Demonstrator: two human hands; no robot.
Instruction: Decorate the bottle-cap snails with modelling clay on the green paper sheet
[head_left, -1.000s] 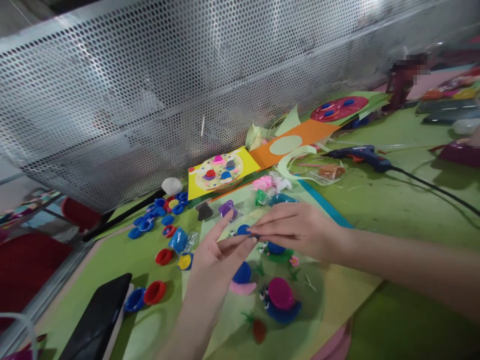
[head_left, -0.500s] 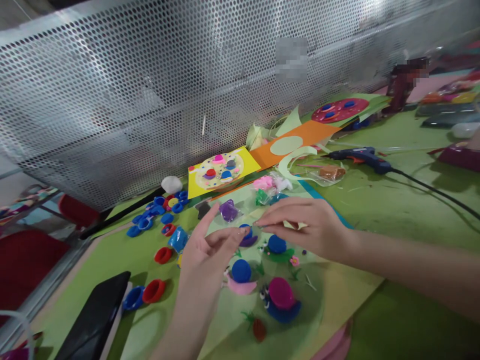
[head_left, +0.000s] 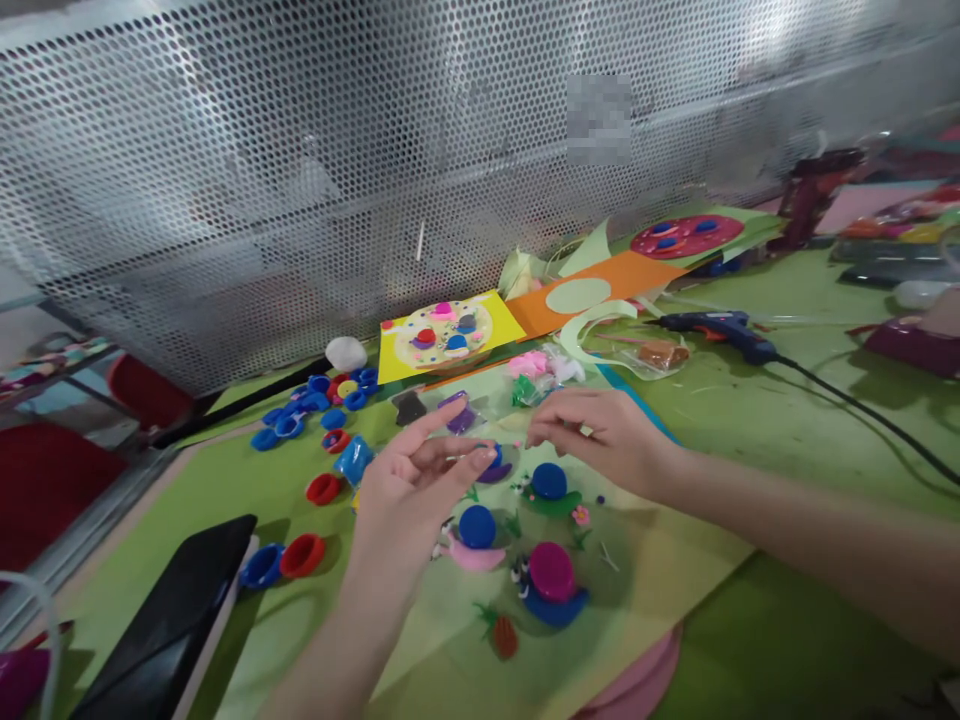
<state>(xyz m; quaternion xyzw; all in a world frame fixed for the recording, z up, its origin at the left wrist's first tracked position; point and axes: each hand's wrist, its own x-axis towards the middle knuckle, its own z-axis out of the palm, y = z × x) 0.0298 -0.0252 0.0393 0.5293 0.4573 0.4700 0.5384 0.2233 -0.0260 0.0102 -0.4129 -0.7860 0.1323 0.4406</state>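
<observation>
My left hand is over the pale green sheet, its thumb and fingertips pressed together on something too small to make out, beside a snail with a blue cap and purple body. To its right, my right hand is closed in a pinch; what it holds, if anything, is hidden. Below the hands lie a blue-capped snail with a green body, one with a pink body, and a magenta-capped snail with a blue body. A brown clay piece with green leaves is nearest me.
A black phone and bottle caps lie at the left. Behind the hands are a yellow card and clay packets. A glue gun with its cable is at the right, before a perforated metal panel.
My hands have moved slightly apart. My left index finger has bent lower, and my right fingers have curled in more. The view has shifted a little.
</observation>
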